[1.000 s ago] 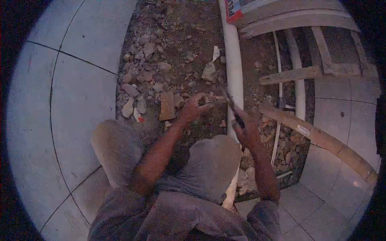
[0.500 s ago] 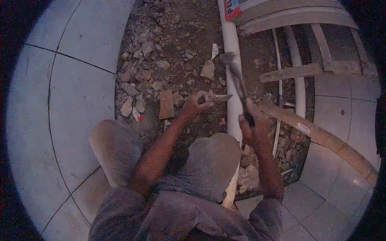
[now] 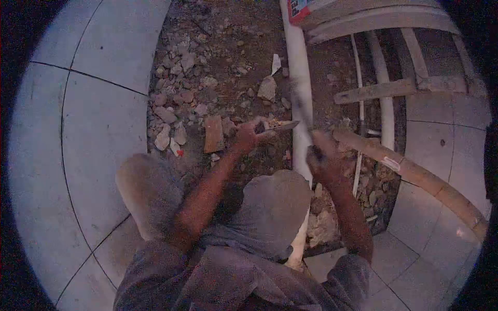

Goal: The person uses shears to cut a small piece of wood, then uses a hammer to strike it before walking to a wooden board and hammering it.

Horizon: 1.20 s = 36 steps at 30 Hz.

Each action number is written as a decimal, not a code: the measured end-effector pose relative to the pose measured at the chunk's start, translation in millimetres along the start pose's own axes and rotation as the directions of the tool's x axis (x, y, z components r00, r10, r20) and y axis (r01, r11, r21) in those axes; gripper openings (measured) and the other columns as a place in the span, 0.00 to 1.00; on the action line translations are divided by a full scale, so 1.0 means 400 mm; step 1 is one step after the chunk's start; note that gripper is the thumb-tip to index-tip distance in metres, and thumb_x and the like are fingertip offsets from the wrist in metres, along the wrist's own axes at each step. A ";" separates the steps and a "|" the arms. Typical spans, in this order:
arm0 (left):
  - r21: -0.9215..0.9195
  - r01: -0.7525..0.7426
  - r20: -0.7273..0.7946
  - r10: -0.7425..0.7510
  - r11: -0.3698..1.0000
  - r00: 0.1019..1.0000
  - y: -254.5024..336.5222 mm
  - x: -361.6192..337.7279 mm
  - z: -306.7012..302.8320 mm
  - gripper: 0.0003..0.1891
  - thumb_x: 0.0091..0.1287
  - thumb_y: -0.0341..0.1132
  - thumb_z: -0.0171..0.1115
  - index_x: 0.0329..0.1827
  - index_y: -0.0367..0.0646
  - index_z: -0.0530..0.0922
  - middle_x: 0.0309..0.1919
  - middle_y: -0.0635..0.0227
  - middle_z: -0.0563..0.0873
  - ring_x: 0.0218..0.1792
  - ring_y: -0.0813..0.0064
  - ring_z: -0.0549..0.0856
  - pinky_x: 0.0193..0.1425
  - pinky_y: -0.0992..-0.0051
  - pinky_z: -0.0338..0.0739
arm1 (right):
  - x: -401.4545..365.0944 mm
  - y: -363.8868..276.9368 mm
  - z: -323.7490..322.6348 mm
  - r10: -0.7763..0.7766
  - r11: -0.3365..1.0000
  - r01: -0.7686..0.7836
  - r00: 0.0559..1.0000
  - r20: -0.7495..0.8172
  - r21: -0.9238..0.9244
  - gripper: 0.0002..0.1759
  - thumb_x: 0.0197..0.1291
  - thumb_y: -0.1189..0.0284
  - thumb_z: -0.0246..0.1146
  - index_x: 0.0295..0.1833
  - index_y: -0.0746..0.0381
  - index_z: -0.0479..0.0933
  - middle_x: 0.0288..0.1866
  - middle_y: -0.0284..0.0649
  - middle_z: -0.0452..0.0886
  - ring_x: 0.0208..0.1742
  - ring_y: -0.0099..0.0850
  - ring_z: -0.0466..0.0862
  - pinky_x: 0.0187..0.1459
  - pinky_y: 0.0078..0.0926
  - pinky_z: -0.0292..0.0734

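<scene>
My left hand point(image 3: 251, 136) is closed around a flat, pointed piece point(image 3: 281, 126), light on top, whose tip reaches the white pipe point(image 3: 301, 93). To the right of the pipe, my right hand point(image 3: 322, 150) grips the dark handle of a hammer-like tool point(image 3: 302, 106). The tool's head is smeared by motion over the pipe. A reddish brick piece point(image 3: 213, 133) lies on the soil left of my left hand, and a pale stone point(image 3: 267, 88) lies above it.
Stones and rubble point(image 3: 179, 78) cover the soil beside pale floor tiles point(image 3: 109, 114). A wooden frame point(image 3: 376, 92) stands at the upper right. A curved bamboo pole point(image 3: 415, 176) crosses the right side. Thinner pipes point(image 3: 386, 122) run beyond the main pipe.
The tool in my right hand has shifted and is more blurred, and my right wrist and forearm have moved slightly. My left hand keeps its hold almost in place.
</scene>
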<state>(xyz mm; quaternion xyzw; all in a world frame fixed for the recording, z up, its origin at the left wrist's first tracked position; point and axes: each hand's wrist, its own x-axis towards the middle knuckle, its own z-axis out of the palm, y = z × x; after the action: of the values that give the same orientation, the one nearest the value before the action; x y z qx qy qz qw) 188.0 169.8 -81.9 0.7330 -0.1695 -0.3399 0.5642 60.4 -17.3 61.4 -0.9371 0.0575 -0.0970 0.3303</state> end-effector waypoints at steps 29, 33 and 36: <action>0.079 -0.043 -0.100 0.051 0.996 0.994 -0.037 -0.007 0.044 0.29 0.53 0.51 0.68 0.51 0.40 0.75 0.48 0.55 0.80 0.51 0.61 0.78 0.56 0.64 0.69 | -0.002 -0.017 -0.022 0.150 0.986 -0.161 0.970 0.191 0.039 0.24 0.60 0.69 0.56 0.62 0.60 0.66 0.47 0.54 0.76 0.48 0.51 0.78 0.51 0.44 0.73; 0.071 -0.037 -0.026 0.039 0.997 0.999 0.089 -0.045 0.002 0.28 0.53 0.50 0.68 0.50 0.39 0.76 0.46 0.54 0.81 0.49 0.63 0.79 0.55 0.64 0.71 | -0.034 0.026 0.008 0.206 0.889 -0.077 0.948 -0.242 0.452 0.24 0.59 0.68 0.57 0.62 0.62 0.66 0.43 0.53 0.77 0.44 0.50 0.79 0.47 0.45 0.74; 0.073 0.032 -0.008 -0.031 0.997 0.999 0.029 -0.024 0.024 0.32 0.51 0.57 0.66 0.50 0.39 0.77 0.42 0.55 0.83 0.44 0.59 0.82 0.51 0.65 0.74 | -0.035 0.044 0.016 -0.240 0.914 0.276 0.959 0.152 -0.296 0.24 0.60 0.70 0.56 0.61 0.65 0.65 0.35 0.50 0.78 0.36 0.43 0.81 0.40 0.41 0.76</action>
<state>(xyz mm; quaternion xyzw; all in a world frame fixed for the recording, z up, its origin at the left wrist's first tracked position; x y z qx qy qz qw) 176.2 165.4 -69.4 0.7568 -0.1683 -0.3400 0.5323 47.3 -24.8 43.2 -0.9810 -0.0708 -0.0766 0.1638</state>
